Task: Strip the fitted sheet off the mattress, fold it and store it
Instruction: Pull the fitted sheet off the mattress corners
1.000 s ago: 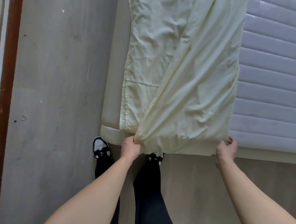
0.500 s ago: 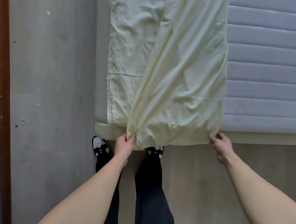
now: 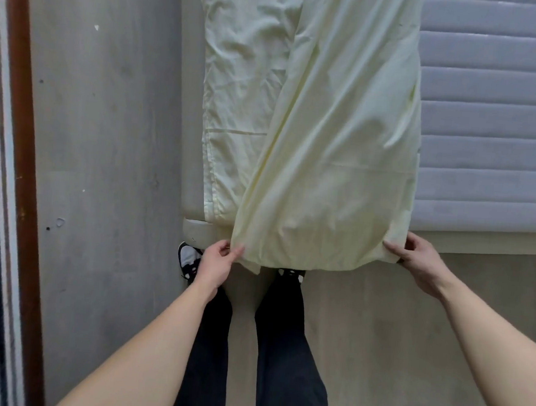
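A pale yellow fitted sheet (image 3: pixel 333 150) lies folded lengthwise along the left side of the mattress (image 3: pixel 494 123), which shows bare grey quilted bands on the right. The sheet's near end hangs a little over the mattress's front edge. My left hand (image 3: pixel 216 262) pinches the near left corner of the sheet between thumb and fingers. At the near right corner, my right hand (image 3: pixel 419 259) grips the fabric. Both hands hold the hem taut just off the bed's front edge.
I stand at the foot of the bed on a grey floor (image 3: pixel 104 159), my dark trousers and black-and-white shoes (image 3: pixel 190 257) below the sheet. A brown door frame (image 3: pixel 19 153) runs along the left. The beige bed base (image 3: pixel 495 244) edges the mattress.
Both hands have drawn the sheet's near end toward me, past the mattress edge. The right hand shifted from beside the corner to gripping it; the hem now overhangs.
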